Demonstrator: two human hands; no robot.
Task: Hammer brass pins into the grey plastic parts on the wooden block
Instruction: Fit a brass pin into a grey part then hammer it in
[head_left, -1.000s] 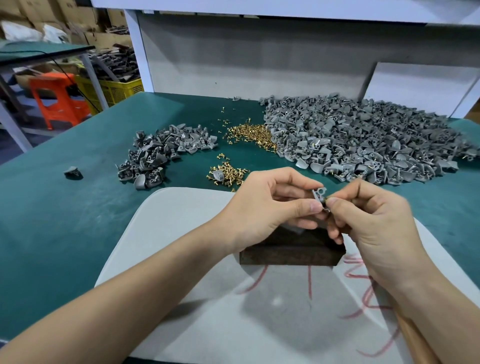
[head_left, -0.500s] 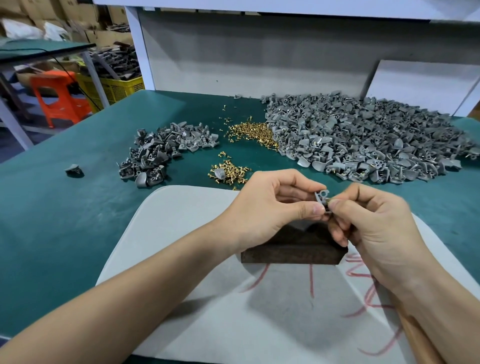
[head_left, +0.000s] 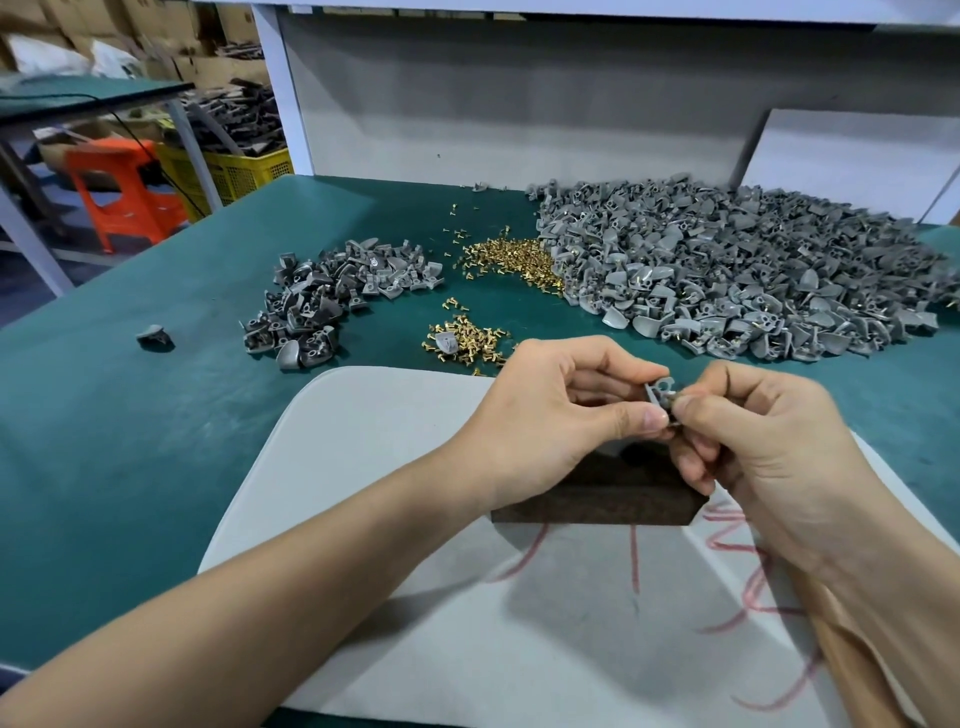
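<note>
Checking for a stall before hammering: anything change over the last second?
Nothing visibly changed. The left hand and right hand still pinch the grey part between them above the wooden block. The big pile of grey parts and the brass pins lie as before.

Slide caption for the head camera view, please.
Above the wooden block, left hand and right hand pinch a grey part; brass pins beyond.

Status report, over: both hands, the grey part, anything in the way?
Both busy: left hand pinches grey plastic part; right hand pinches its other side. Part held above wooden block, not on it. No obstruction seen.
</note>
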